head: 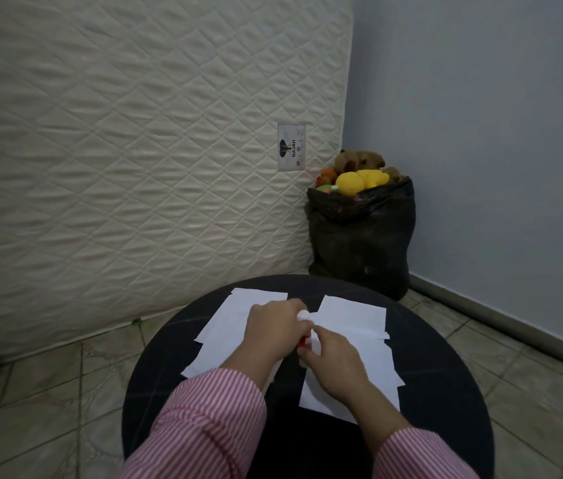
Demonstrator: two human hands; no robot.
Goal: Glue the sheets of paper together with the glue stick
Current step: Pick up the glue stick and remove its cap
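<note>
Two groups of white paper sheets lie on a round dark table: a left stack and a right stack. My left hand and my right hand meet between the stacks. Both curl around a small glue stick; only a bit of its red and white shows between the fingers. A white piece, perhaps the cap, peeks out at my left fingertips. Which hand holds which part I cannot tell for sure.
An upright quilted mattress leans behind the table. A black bag filled with plush toys stands in the corner by the blue wall. Tiled floor surrounds the table.
</note>
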